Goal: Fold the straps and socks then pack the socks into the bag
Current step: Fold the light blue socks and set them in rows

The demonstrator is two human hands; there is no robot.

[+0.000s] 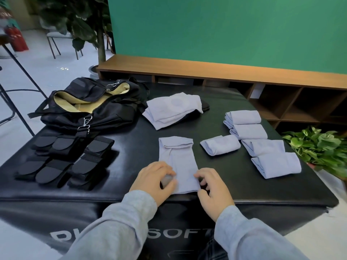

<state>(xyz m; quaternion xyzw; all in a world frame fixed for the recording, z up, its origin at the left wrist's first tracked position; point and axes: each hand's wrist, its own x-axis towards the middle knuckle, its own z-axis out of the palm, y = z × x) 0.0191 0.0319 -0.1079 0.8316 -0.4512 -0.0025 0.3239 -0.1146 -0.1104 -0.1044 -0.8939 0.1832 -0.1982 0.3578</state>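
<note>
Your left hand and right hand pinch the near corners of a flat sock. You look ready to fold it; lift that end up and over evenly. Folded socks wait right, straps left, on the black pad. Farther back sits the open bag, then a green wall.

Both forearms wear long, soft light grey-blue knit sleeves, the left sleeve and right sleeve each ending in a plain cuff at the wrist, leaving the left hand and right hand bare.
</note>
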